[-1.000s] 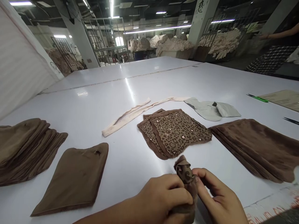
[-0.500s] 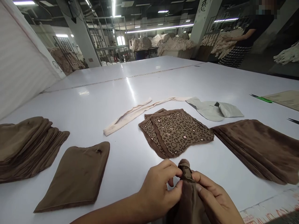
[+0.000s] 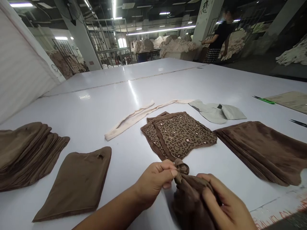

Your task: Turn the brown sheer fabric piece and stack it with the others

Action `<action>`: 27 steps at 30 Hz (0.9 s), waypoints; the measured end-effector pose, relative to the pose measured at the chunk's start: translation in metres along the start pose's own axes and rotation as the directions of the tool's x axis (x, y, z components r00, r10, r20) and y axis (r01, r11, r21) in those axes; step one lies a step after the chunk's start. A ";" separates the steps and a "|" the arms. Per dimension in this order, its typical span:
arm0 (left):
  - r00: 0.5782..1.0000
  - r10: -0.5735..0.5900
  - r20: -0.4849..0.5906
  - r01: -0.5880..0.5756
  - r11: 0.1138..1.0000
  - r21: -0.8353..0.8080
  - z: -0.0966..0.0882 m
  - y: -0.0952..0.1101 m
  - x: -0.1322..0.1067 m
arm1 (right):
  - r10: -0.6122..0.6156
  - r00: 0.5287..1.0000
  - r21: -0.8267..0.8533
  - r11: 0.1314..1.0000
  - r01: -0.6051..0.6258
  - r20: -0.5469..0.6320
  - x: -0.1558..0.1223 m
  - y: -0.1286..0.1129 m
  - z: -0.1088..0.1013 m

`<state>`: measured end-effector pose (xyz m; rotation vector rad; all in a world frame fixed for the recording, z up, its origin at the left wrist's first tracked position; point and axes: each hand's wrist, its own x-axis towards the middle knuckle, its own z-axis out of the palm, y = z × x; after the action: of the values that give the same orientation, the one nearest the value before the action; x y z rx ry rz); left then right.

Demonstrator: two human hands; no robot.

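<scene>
A brown fabric piece (image 3: 192,198) is bunched between both hands near the table's front edge, its upper end curled into a small loop. My left hand (image 3: 155,179) pinches the cloth just below that loop with thumb and fingers. Gathered folds of the same cloth sit in the grip of my right hand (image 3: 223,201). Beyond the hands lies a small stack of leopard-print pieces (image 3: 184,134) with brown plush backs. To the left rests a single flat brown piece (image 3: 74,182) with a small slit near its top right corner.
A pile of brown pieces (image 3: 26,156) is at far left, brown plush pieces (image 3: 261,150) at right. Behind are a pale pink strip (image 3: 134,123), a grey cloth piece (image 3: 213,111), green-handled snips (image 3: 266,100) and dark pointed blades (image 3: 298,123). A person (image 3: 218,38) stands beyond the table.
The cloth between my hands has twisted and its top end has curled over leftward. My right hand has turned and gathered more of it. The person in the background has moved left.
</scene>
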<state>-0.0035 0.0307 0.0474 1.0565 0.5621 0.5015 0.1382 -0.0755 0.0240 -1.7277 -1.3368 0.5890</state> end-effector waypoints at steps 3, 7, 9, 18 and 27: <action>0.969 -0.104 0.225 0.176 0.927 -0.330 0.000 -0.004 -0.002 | 0.044 0.994 0.052 0.998 -0.039 -0.098 0.008 0.007 -0.001; 0.939 -0.148 0.311 0.200 0.969 -0.145 -0.011 -0.005 0.000 | 0.151 0.982 0.246 0.962 -0.119 -0.114 0.012 0.002 0.004; 0.934 -0.198 0.299 0.220 0.975 -0.042 -0.015 -0.003 0.003 | 0.213 0.972 0.334 0.927 -0.168 -0.103 0.011 -0.004 0.006; 0.969 -0.187 0.163 0.189 0.982 0.003 -0.011 0.003 0.010 | 0.217 0.968 0.390 0.908 -0.153 -0.125 0.008 0.000 0.005; 0.989 -0.028 0.147 0.035 0.998 -0.048 -0.016 0.005 0.017 | 0.137 0.976 0.632 0.744 -0.215 0.171 0.010 0.007 -0.006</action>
<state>-0.0016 0.0534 0.0426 1.0254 0.4334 0.4048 0.1501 -0.0691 0.0222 -1.2482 -0.8781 1.1289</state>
